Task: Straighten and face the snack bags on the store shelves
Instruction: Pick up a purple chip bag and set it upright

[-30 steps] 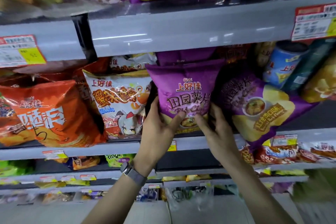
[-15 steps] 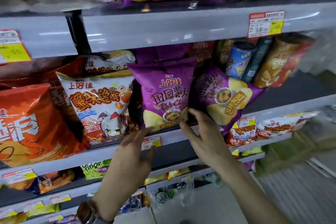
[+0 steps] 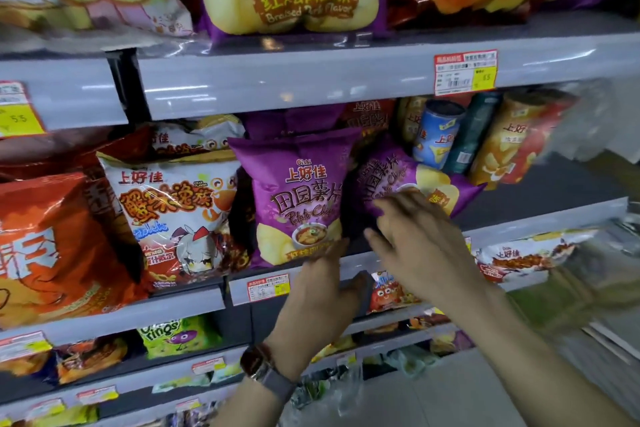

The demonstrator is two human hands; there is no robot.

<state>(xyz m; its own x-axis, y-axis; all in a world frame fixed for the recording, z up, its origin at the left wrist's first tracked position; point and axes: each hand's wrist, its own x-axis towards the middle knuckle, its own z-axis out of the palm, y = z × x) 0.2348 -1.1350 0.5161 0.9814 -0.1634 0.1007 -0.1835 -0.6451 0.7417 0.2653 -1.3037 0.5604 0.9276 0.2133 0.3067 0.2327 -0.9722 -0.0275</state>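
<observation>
Fingers [image 3: 394, 206] straight: right hand [image 3: 422, 250] pressing tilted purple bag [image 3: 381, 177], left hand [image 3: 322, 298] relaxed under upright purple bag [image 3: 298, 184]. One faced, neighbour pending.

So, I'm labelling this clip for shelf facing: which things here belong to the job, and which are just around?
In the job: left hand, right hand, upright purple chip bag, tilted purple chip bag beside it.
Just around for now: crab-flavour bag, orange bag, blue can, price tag.

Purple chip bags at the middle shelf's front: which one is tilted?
The right purple bag, by the right hand: its print runs slanted, while the left purple bag stands upright.
</observation>
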